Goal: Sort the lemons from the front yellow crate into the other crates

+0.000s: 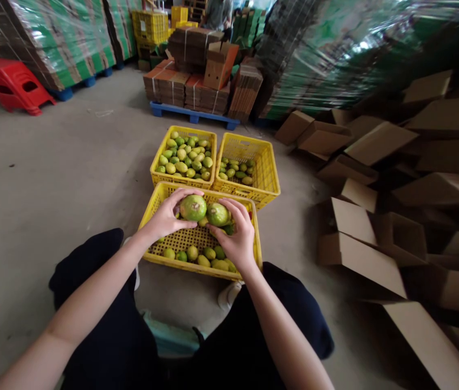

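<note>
My left hand grips a round green fruit between thumb and fingers. In my right hand is a second green fruit, held close beside the first with a small gap between them. Both are above the near yellow crate, where several green and yellow fruits lie along the front side and a few more show under my hands. The far left crate is heaped with green-yellow fruits. To its right stands a crate with fruits gathered at its left side.
Open cardboard boxes are piled on the right. Behind the crates, flattened cartons are stacked on a blue pallet. A red stool stands at the far left. Wrapped stacks and a person are in back.
</note>
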A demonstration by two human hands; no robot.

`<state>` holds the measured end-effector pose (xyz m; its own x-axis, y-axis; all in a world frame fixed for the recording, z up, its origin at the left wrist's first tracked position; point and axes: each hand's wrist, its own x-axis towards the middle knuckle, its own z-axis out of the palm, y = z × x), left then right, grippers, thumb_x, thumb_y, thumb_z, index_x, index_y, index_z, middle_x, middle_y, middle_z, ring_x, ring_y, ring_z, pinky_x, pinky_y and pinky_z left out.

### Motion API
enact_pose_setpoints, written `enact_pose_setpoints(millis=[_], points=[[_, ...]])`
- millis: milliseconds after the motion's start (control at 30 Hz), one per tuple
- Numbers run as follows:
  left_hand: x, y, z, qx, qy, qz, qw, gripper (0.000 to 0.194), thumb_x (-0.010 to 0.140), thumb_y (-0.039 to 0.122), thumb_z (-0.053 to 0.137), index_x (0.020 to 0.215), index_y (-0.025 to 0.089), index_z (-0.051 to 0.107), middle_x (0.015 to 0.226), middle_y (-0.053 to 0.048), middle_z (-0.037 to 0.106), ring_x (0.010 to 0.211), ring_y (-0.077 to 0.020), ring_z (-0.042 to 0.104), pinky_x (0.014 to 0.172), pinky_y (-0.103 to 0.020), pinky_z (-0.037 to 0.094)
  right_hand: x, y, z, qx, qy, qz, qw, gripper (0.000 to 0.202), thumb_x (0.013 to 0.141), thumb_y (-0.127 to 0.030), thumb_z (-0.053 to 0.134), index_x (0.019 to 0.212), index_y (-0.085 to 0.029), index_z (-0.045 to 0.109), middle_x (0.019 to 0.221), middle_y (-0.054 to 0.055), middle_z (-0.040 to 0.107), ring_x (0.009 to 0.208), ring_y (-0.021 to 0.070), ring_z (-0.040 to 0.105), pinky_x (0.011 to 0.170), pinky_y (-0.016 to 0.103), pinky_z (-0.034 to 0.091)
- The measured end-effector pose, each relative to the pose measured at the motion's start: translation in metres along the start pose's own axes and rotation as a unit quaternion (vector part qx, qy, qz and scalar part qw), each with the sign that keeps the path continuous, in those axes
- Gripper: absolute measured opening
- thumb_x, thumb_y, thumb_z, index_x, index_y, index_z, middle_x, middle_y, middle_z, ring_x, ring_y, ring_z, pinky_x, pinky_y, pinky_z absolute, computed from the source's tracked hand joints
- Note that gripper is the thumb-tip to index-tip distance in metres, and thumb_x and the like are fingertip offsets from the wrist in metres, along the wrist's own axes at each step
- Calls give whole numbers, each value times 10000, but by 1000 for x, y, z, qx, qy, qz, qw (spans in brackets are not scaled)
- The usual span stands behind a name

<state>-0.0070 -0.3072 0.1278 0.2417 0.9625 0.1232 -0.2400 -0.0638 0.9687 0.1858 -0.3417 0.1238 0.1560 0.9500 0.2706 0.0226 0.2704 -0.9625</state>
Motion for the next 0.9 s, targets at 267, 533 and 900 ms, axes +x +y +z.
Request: enact_pose_setpoints(millis=[267, 533, 900], points=[[2, -11, 7, -346, -40, -223, 911, 478, 675, 438, 771, 1052, 148, 721, 831, -76, 724, 594, -132, 609, 604, -268, 542, 9, 20, 8, 302, -54, 265, 914, 403, 741, -406, 677, 1092, -217, 738, 889, 40, 747, 763, 199, 646, 523, 260, 454], [31, -54, 11, -469, 171, -209, 841, 253, 880, 367, 559, 941, 145, 663, 738, -67, 713, 729, -203, 715, 708, -313, 600, 30, 52, 25, 439, 36, 261, 859, 230, 773, -375, 646, 967, -261, 693, 893, 5, 755, 785, 181, 686, 689, 304, 561], [51, -88, 24, -539, 244, -157, 791, 212, 911, 198, 432, 941, 199, 642, 808, -29, 733, 725, -136, 715, 616, -211, 551, 57, 95, 50, 431, 58, 307, 846, 232, 777, -382, 626, 953, -232, 654, 733, -10, 732, 691, 207, 708, 723, 399, 629]])
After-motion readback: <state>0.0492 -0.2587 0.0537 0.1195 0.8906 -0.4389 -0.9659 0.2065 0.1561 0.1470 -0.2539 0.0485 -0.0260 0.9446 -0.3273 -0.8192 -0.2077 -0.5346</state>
